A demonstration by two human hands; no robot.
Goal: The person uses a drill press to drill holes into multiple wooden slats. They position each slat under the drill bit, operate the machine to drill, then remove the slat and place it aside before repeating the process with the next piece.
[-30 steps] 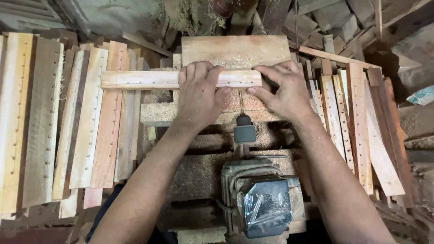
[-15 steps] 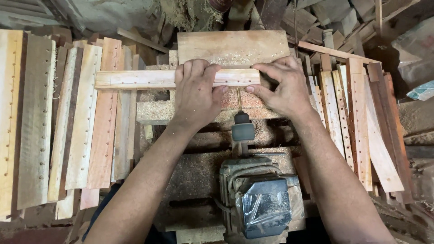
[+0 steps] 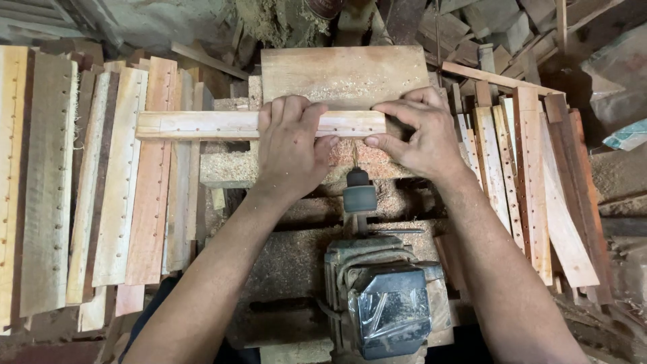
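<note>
- Head view, centre frame: pale slat [image 3: 202, 125] lies crosswise, both hands on its right part.
- Left hand [image 3: 290, 148] lies over the slat, fingers curled over its far edge, thumb on the near side: clamped on the slat.
- Right hand [image 3: 421, 131] pinches the slat's right end, fingers on top, thumb below: also closed on it.
- Row of small holes runs along the slat's face, left of the left hand.
- Drill chuck [image 3: 359, 195] sits just below the slat, between the two hands, bit pointing up-frame at the slat's near edge; can't tell if the tip touches.
- Motor [image 3: 387, 303] wrapped in plastic, lower centre, in line with the chuck.
- Flat board [image 3: 344, 71] behind the slat, upper centre, dusted with sawdust.
- Left of frame: stack of drilled slats [image 3: 87, 189] standing side by side.
- Right of frame: more slats [image 3: 532, 182], leaning, darker wood.
</note>
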